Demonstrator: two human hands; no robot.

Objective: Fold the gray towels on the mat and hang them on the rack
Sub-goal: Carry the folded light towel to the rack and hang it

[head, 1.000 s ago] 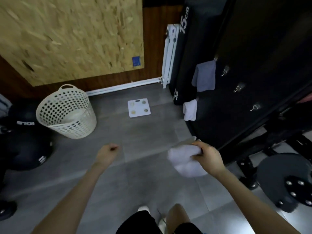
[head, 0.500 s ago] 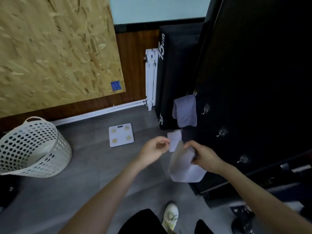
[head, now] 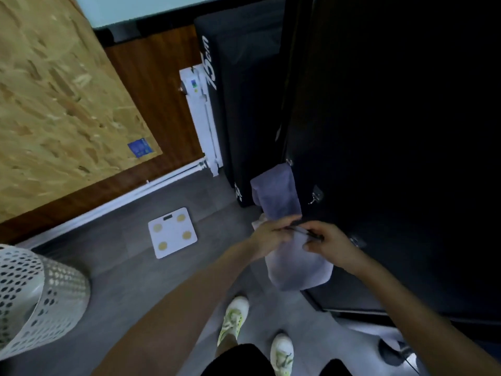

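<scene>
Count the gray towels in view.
2. The hung towel drapes from the black rack; the held towel is gripped by left hand and right hand below it. A pale cloth, mostly hidden behind the left hand, may be a third.

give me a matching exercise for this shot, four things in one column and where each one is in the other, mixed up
Things
1. held towel
2. hung towel
3. white scale
4. laundry basket

Places
A. flat on the floor
B. on the dark rack
C. left edge of view
D. gripped by left hand and right hand

Pairs: 1-D, 2-B, 3-A, 4-C
</scene>
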